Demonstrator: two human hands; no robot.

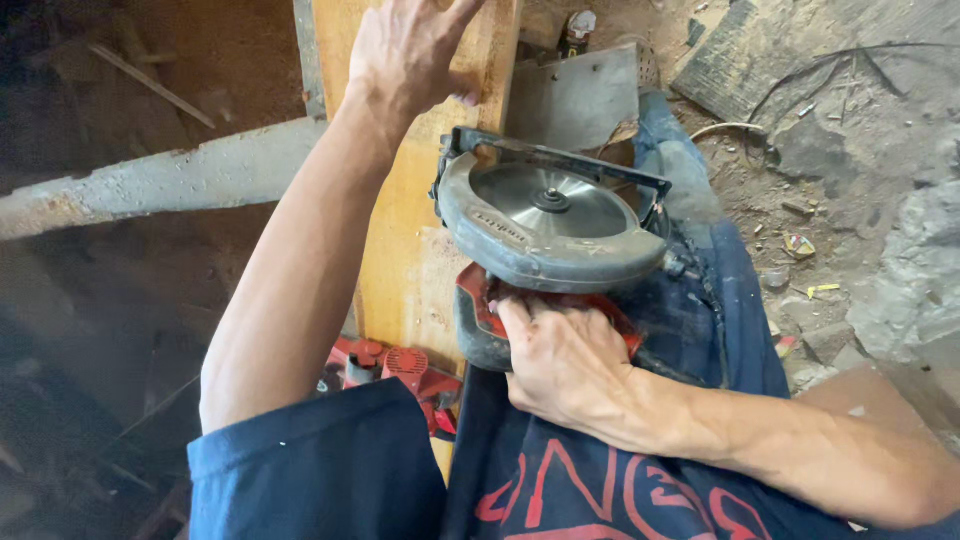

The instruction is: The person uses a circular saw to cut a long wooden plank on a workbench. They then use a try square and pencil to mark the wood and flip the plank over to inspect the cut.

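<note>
Wooden plank runs away from me, its left edge over a dark open drop; my left hand presses flat on it, fingers spread. Right of that, the saw (grey guard, bare steel blade) sits at the plank's right edge, my right hand gripping its red handle.

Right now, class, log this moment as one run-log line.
left hand: flat on wooden plank | right hand: gripping circular saw handle | saw: blade guard facing up, beside plank | second red power tool: below
</note>
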